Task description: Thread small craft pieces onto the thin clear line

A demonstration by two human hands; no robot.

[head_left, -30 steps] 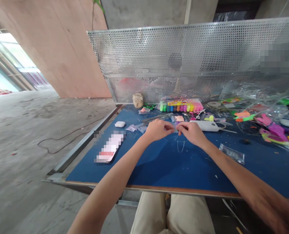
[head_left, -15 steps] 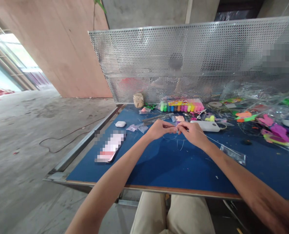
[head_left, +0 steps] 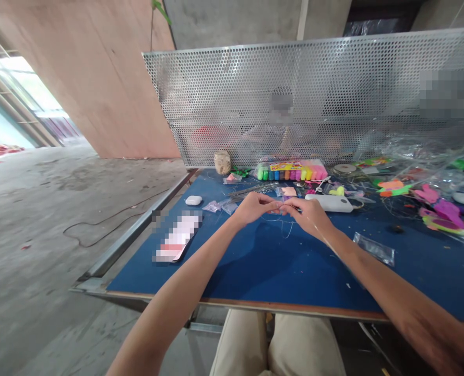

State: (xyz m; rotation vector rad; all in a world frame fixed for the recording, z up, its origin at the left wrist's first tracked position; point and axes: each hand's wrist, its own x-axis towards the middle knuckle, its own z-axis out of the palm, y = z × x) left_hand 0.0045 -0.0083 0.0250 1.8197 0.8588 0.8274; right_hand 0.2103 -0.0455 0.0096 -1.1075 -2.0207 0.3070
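Note:
Above the blue tabletop [head_left: 255, 266], my left hand [head_left: 254, 208] and my right hand [head_left: 309, 214] meet fingertip to fingertip. Both are closed in a pinch. A thin pale thread [head_left: 287, 230] loops down beneath the fingers, and a strand runs back over my right wrist. The thread passes between the hands, but which fingers grip it is hard to make out. Anything small at the fingertips is hidden. Just behind my right hand lies a white power strip-like device [head_left: 329, 203].
A phone [head_left: 179, 237], a white earbud case [head_left: 193, 200] and small bags [head_left: 212, 206] lie left. Behind are a beige lump [head_left: 223, 162], coloured clay [head_left: 292, 171] and a perforated metal panel [head_left: 232, 94]. Colourful pieces [head_left: 447, 211] and a clear packet [head_left: 373, 248] lie right.
My right fingers have shifted slightly left, closer over the left fingertips. The hanging loop has moved a little left, and the strand by my right wrist now lies across the forearm.

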